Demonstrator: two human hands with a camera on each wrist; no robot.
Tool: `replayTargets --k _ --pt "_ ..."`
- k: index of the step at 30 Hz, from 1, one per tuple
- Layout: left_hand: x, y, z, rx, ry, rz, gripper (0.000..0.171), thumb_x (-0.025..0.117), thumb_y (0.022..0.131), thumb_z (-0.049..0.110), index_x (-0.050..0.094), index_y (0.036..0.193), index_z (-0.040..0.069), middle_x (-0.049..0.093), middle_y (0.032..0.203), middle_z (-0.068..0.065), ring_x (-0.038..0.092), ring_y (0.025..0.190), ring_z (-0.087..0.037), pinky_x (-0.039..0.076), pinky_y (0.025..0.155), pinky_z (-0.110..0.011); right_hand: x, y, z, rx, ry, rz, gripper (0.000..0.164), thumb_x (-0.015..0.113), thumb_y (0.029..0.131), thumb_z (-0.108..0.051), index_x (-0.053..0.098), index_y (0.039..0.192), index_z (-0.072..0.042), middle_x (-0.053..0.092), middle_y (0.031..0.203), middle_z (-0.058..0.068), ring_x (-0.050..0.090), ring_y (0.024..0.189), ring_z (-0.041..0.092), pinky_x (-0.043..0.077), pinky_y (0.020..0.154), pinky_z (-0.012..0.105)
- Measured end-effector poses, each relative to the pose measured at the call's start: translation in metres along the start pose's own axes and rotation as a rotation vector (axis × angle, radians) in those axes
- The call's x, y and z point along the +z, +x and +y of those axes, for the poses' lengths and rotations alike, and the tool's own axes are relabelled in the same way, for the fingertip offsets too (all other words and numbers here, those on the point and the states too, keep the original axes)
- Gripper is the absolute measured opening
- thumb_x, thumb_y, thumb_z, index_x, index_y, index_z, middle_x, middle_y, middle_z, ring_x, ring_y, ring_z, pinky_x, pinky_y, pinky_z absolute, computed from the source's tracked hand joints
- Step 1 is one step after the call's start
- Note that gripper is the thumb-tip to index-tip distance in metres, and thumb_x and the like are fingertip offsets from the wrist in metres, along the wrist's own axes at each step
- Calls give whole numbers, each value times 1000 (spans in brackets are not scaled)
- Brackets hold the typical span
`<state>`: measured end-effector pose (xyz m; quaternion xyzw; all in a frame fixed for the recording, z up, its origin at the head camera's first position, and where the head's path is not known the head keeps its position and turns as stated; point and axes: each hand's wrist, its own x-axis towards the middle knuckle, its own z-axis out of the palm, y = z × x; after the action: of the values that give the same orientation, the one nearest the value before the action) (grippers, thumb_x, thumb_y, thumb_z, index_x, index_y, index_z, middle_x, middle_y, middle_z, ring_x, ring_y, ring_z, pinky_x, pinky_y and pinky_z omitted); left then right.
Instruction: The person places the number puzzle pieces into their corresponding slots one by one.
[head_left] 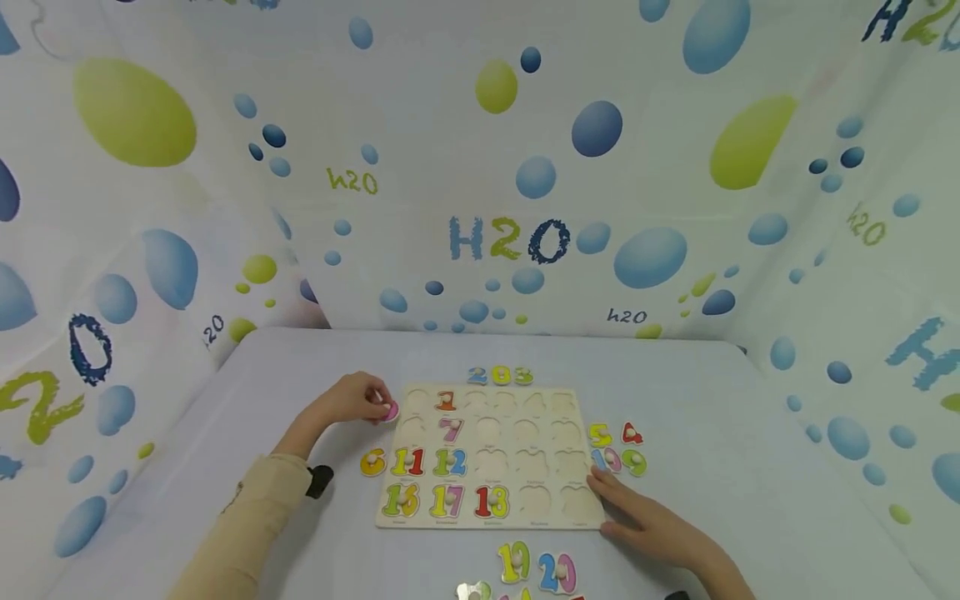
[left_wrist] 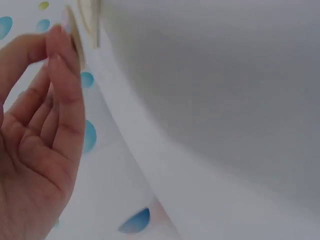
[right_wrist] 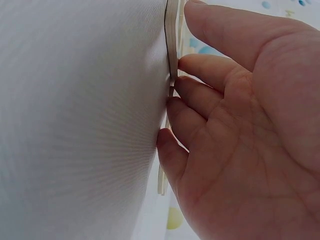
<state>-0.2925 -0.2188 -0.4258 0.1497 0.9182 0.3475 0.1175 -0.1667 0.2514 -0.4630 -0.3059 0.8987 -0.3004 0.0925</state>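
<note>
My left hand (head_left: 354,398) pinches a pink puzzle piece (head_left: 391,412) between thumb and fingers, just off the left edge of the wooden number board (head_left: 471,438). In the left wrist view the piece (left_wrist: 75,41) is seen nearly edge-on, so its number cannot be told. Several number pieces sit in the board, among them the 7 (head_left: 451,430), the 11 (head_left: 408,461) and the 17 (head_left: 447,501); other recesses show bare wood. At the board's lower right edge rests my right hand (head_left: 651,523), its fingers (right_wrist: 197,97) extended and holding nothing.
Loose pieces lie around the board: a yellow-orange 6 (head_left: 372,462) at left, a 3 (head_left: 523,376) among those behind, a red 4 (head_left: 632,433) and a green 9 (head_left: 634,462) at right. In front are a 19 (head_left: 514,562) and a 20 (head_left: 558,573). Patterned curtains (head_left: 420,108) enclose the white table.
</note>
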Motion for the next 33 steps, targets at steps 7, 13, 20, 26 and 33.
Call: replayTargets --k 7,13,20,26,33 --pt "10 39 8 -20 -1 43 8 67 85 7 65 88 0 59 70 -4 57 61 -15 49 59 -27 4 1 0 39 31 -37 63 55 92 -43 38 144 -12 29 149 11 25 135 25 29 104 37" --pt "19 46 9 -61 37 11 4 67 83 5 66 84 2 57 69 -3 53 59 -14 47 56 -26 5 1 1 5 2 -25 62 54 92 -43 39 144 -11 31 148 13 29 133 27 32 102 38" --pt "20 45 12 -85 47 22 4 68 83 6 67 84 2 58 68 -4 54 60 -14 47 58 -27 2 3 2 -8 -17 -10 62 54 92 -42 39 144 -11 31 148 13 28 134 27 32 102 37" --pt "13 14 14 -14 100 19 18 67 86 9 60 102 3 57 77 -4 54 69 -18 47 64 -32 5 4 3 -10 -1 -15 62 55 92 -41 39 144 -11 31 147 14 27 134 27 31 103 36" --pt "0 -52 9 90 112 -156 15 74 79 7 61 86 13 51 71 2 48 65 -14 42 57 -28 3 4 0 3 -39 -4 62 54 93 -42 39 143 -9 32 147 13 29 132 30 34 100 43"
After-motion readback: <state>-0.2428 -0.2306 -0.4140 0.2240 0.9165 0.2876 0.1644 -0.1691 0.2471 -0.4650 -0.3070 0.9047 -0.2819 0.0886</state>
